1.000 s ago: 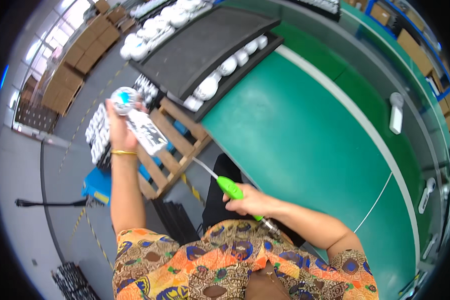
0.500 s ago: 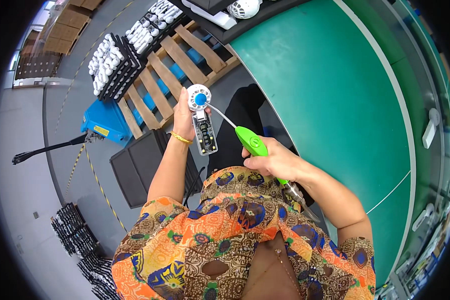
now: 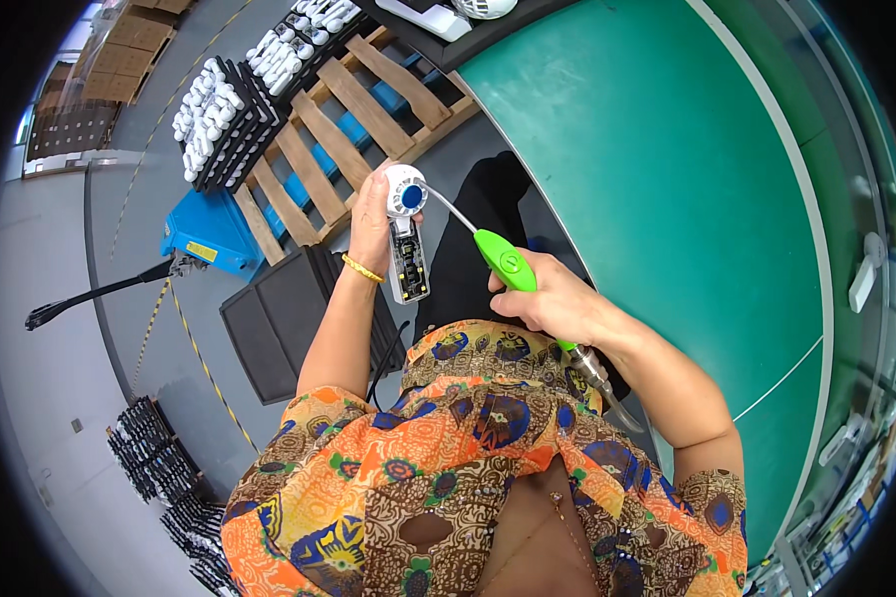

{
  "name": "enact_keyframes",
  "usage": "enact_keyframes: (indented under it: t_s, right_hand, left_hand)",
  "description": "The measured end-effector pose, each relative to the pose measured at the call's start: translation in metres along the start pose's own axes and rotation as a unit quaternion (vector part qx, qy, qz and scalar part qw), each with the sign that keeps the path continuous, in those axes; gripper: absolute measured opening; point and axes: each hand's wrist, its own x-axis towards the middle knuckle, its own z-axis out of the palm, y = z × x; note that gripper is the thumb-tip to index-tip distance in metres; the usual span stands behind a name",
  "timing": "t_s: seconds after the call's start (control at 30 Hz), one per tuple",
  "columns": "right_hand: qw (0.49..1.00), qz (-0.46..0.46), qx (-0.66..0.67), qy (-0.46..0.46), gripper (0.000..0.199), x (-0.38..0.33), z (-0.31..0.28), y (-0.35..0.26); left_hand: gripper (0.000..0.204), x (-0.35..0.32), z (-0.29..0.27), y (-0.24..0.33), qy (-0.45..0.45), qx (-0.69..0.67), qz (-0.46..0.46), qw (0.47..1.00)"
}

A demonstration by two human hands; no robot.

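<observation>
The left hand point(image 3: 368, 221) is curled around a white handheld fan point(image 3: 405, 231), which it holds up in front of the body, left of the counter point(image 3: 667, 229). The fan's round vented head, with a blue centre, is at the far end; its handle points toward the body and shows a dark circuit board inside. A yellow bracelet point(image 3: 362, 269) circles the left wrist.

The right hand point(image 3: 560, 301) is wrapped around a green air gun point(image 3: 505, 261), a metal fitting point(image 3: 587, 366) at its near end. The gun's thin nozzle point(image 3: 450, 206) reaches far and left to the edge of the fan's head; whether the tip touches it, I cannot tell.

Beyond the hands, to the left, lies a wooden pallet point(image 3: 365, 107), with stacked dark trays point(image 3: 209, 124) of white fans at its far left and a blue pallet truck point(image 3: 204, 234) at its near left. A dark crate point(image 3: 279, 323) stands on the floor left of the left forearm. Another white fan point(image 3: 866, 274) lies at the far right, beyond the counter's pale edge strip.
</observation>
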Motion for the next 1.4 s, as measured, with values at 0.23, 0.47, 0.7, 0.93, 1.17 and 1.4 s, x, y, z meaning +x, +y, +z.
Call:
enact_keyframes:
  t_s: [0.23,0.47,0.7,0.93,1.17,1.4]
  right_hand:
    - [0.996,0.027,-0.075,-0.042,0.028,-0.003,0.004,-0.004]
    - [0.999,0.002,-0.046,-0.007,0.024,0.003,0.001,-0.002]
    - [0.996,0.041,-0.075,-0.01,0.027,0.002,-0.003,0.0]
    - [0.997,0.011,-0.049,-0.053,0.019,0.0,0.004,-0.001]
    - [0.998,0.034,-0.058,-0.012,0.023,0.001,-0.006,0.001]
    - [0.972,0.039,-0.179,-0.145,0.03,-0.003,0.005,0.003]
  left_hand:
    - [0.045,0.001,0.0,0.0,0.017,0.028,0.016,0.999]
    - [0.045,0.001,0.002,-0.004,-0.002,0.044,0.004,0.999]
    - [0.046,0.002,0.0,0.001,-0.006,0.052,-0.003,0.999]
    - [0.043,0.0,0.005,0.002,0.004,0.028,-0.011,1.0]
    - [0.044,0.003,-0.004,0.001,-0.031,0.014,-0.046,0.998]
    - [0.044,0.011,-0.011,0.005,-0.035,-0.02,-0.093,0.995]
